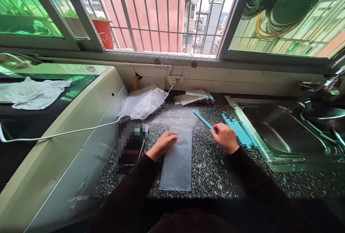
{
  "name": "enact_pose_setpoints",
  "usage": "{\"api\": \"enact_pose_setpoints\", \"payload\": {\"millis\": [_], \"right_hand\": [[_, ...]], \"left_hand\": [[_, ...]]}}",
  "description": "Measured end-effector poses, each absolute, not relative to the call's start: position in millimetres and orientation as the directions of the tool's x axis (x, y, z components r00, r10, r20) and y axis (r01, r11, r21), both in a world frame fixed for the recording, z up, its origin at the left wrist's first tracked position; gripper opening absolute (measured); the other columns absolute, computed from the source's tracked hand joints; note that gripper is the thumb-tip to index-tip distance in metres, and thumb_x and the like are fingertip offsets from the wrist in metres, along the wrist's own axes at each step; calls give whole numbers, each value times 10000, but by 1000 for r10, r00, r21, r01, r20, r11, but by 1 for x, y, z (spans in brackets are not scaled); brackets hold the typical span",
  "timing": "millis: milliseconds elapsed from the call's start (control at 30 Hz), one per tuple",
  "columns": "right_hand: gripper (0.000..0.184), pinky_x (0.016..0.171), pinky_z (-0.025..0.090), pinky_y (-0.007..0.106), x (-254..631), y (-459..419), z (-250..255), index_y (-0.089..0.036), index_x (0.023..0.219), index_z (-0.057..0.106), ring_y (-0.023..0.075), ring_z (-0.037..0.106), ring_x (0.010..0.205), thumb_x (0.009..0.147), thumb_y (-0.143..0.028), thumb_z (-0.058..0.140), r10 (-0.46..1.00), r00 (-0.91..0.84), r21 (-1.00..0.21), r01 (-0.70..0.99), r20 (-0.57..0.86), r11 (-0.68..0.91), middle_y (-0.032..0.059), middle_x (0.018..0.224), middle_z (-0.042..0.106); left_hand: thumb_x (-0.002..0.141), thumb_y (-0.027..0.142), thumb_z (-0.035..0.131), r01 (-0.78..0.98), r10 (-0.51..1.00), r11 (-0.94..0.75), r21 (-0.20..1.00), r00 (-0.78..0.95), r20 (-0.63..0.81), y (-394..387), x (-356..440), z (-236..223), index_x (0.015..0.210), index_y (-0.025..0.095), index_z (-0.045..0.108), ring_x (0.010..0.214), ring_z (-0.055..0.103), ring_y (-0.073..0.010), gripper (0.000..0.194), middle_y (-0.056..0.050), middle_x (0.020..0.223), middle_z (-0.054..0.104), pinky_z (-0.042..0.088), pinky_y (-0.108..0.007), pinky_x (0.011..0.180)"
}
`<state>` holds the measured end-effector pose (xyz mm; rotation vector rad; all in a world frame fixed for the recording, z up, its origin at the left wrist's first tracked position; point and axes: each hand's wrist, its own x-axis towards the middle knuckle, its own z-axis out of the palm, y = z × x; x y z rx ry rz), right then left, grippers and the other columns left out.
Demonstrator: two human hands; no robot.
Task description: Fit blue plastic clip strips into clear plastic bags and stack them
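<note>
1. Head view, hands: The left hand [163, 144] pinched the left side of a flat, clear plastic bag [176, 164] near its upper end; its fingers were partly hidden. The right hand [225, 138] gripped one end of a slim turquoise strip [202, 120], the far end angled toward the wall.
2. Head view, positions: The bag lay over the black-and-white speckled countertop [207, 168], between the hands. Just beyond the right hand, a loose bunch of turquoise strips [242, 134] lay beside the stainless-steel sink [280, 129].
3. Head view, surroundings: A heap of crinkled clear plastic bags [147, 103] sat to the left, near the wall. Flat clear packets [195, 97] with blue and pinkish ends lay by the wall; their contents could not be told.
4. Head view, state reached: The held strip was outside the bag, apart from it. No strip could be made out inside the bag. The bunched strips lay loose, outside any bag.
</note>
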<state>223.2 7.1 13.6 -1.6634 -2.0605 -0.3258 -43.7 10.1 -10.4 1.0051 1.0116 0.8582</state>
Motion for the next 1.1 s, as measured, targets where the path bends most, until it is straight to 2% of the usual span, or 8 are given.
{"api": "enact_pose_setpoints", "payload": {"millis": [200, 400, 567, 733, 933, 1100], "right_hand": [[153, 628, 377, 253, 194, 4, 11, -188, 726, 590, 154, 555, 686, 813, -287, 512, 795, -300, -147, 890, 527, 433, 39, 715, 632], [167, 634, 424, 253, 186, -6, 1, -188, 752, 593, 149, 562, 675, 836, -298, 500, 738, -384, -264, 759, 555, 594, 36, 698, 615], [178, 645, 453, 267, 187, -8, -3, -200, 783, 616, 159, 581, 710, 844, -324, 503, 748, -407, -334, 709, 524, 620, 49, 748, 635], [188, 651, 468, 274, 186, -9, -6, -208, 807, 637, 163, 587, 725, 849, -333, 503, 742, -422, -334, 700, 521, 632, 54, 769, 641], [203, 656, 473, 271, 186, -8, -8, -208, 832, 648, 164, 594, 738, 860, -335, 492, 734, -441, -314, 700, 517, 642, 60, 785, 645], [199, 660, 476, 270, 186, -7, -9, -212, 844, 643, 160, 588, 742, 868, -323, 480, 725, -462, -287, 703, 511, 650, 55, 785, 639]], "left_hand": [[505, 263, 610, -144, 905, 361, 921, 291, -310, 10, -43, -8, 690, 118, 661, 455, 398, -68, 241, 26, 496, 533, 249, -207, 458], [509, 248, 622, -174, 896, 375, 911, 319, -308, 10, -45, -10, 674, 114, 663, 449, 388, -62, 216, 29, 492, 531, 241, -208, 464], [506, 268, 666, -196, 894, 386, 901, 321, -313, 9, -45, -6, 617, 107, 650, 475, 426, -74, 196, 11, 498, 550, 286, -214, 499], [499, 308, 695, -185, 883, 384, 905, 360, -302, 7, -45, -5, 552, 107, 613, 477, 425, -76, 224, 9, 494, 543, 298, -216, 513], [474, 380, 762, -215, 893, 358, 909, 364, -266, 5, -44, -6, 702, 104, 649, 588, 504, -115, 376, -9, 624, 605, 360, -231, 600], [500, 519, 749, -179, 911, 344, 922, 303, -281, 5, -44, -9, 629, 105, 607, 546, 459, -93, 456, 14, 572, 545, 335, -221, 567]]}}
